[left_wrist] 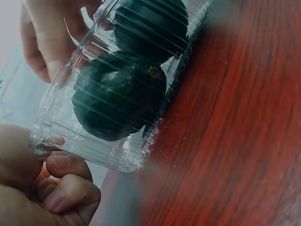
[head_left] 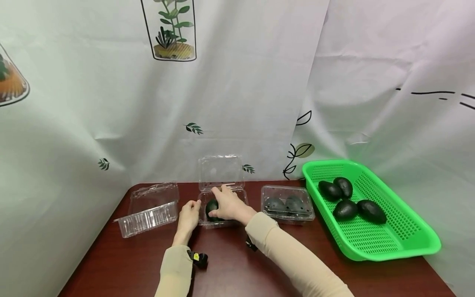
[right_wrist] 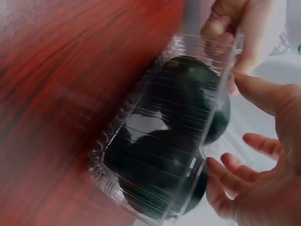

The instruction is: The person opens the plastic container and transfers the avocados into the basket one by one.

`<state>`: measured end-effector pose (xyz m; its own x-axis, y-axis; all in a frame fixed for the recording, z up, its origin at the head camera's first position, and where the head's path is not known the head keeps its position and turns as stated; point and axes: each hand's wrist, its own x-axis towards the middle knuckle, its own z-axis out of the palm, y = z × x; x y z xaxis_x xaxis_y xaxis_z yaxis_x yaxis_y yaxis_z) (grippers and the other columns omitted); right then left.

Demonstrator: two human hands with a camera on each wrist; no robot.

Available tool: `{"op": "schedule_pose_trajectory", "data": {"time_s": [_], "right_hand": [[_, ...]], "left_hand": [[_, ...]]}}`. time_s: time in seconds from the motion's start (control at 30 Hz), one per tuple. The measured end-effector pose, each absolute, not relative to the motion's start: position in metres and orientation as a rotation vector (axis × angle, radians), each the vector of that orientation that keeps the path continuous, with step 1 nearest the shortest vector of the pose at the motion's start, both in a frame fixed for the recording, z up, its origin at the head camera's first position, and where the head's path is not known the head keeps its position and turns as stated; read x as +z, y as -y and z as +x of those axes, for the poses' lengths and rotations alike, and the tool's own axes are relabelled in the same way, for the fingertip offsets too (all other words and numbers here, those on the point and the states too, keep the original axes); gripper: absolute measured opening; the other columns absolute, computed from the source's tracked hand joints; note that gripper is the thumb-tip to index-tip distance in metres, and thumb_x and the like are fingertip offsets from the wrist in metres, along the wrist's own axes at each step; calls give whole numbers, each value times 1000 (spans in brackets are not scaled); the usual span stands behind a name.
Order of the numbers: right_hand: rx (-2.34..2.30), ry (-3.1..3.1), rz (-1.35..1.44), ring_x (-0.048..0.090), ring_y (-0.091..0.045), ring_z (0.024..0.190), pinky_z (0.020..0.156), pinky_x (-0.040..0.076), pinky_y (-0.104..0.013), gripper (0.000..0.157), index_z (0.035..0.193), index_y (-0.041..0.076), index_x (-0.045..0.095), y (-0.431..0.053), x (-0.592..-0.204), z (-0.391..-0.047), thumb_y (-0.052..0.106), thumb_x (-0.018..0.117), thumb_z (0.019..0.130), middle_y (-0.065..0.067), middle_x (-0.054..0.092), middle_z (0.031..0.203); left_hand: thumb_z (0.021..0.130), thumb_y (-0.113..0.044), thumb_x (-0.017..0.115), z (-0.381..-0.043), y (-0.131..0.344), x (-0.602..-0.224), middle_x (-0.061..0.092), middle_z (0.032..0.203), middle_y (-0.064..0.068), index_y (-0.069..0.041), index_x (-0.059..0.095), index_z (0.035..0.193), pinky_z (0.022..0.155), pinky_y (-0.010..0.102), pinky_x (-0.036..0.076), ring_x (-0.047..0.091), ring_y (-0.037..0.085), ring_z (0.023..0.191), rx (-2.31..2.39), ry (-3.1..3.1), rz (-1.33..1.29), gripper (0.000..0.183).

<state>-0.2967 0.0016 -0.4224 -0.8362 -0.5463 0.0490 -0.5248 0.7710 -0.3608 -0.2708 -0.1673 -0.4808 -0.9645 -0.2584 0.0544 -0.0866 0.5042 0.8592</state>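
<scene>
A clear plastic clamshell box [head_left: 220,171] stands on the table with its lid raised at the back. My left hand [head_left: 188,216] pinches the left end of its rim between thumb and fingers. Inside lie two dark avocados [left_wrist: 117,94], side by side, seen through the ribbed wall in both wrist views. Over the box is my right hand [head_left: 230,205], its thumb and fingers spread loosely. In the right wrist view its fingertips [right_wrist: 214,165] are right at the rim beside the nearer avocado [right_wrist: 160,174], not curled round it.
Right of this box sits a closed clear box [head_left: 287,204] with dark avocados in it. A green basket [head_left: 371,243] with several avocados [head_left: 372,211] stands at the far right. Another clear box [head_left: 148,218] lies open at the left. Behind the table [head_left: 230,264] hangs a printed curtain.
</scene>
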Motion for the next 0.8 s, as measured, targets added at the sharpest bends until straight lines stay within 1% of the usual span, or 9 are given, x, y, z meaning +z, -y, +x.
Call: {"op": "schedule_pose_trajectory", "data": {"time_s": [0.13, 0.23, 0.4, 0.6, 0.8], "right_hand": [[-414, -2942, -903, 55, -27, 109, 97, 35, -57, 71, 135, 17, 48, 2, -428, -296, 47, 80, 79, -11, 52, 116], [-364, -2963, -911, 56, -24, 109, 98, 30, -63, 73, 134, 20, 48, 4, -434, -298, 50, 81, 77, -8, 54, 114], [-374, -2951, -914, 60, -22, 103, 100, 29, -62, 73, 136, 21, 47, 6, -442, -301, 50, 80, 77, -8, 54, 116], [-345, -2957, -936, 62, -23, 98, 100, 29, -60, 72, 138, 23, 44, 13, -445, -303, 44, 80, 79, -8, 53, 117], [-339, -2974, -894, 61, -23, 100, 98, 32, -59, 72, 140, 25, 44, 20, -445, -302, 40, 80, 80, -8, 53, 120]], "left_hand": [[104, -30, 46, -271, 167, -482, 55, 80, 9, -1, 61, 94, 67, 36, 37, 50, 25, 75, -1454, 2571, 301, 34], [104, -29, 46, -271, 166, -481, 55, 81, 10, -1, 61, 94, 67, 36, 37, 50, 26, 76, -1462, 2562, 300, 33], [104, -29, 47, -272, 164, -481, 56, 81, 8, -2, 61, 94, 67, 36, 38, 51, 25, 77, -1466, 2564, 302, 32], [104, -29, 46, -272, 164, -481, 51, 77, 6, -3, 59, 91, 65, 34, 36, 50, 24, 74, -1491, 2557, 306, 31], [104, -28, 47, -273, 165, -482, 52, 76, 6, -2, 60, 93, 64, 34, 37, 50, 23, 73, -1487, 2554, 303, 31]]}}
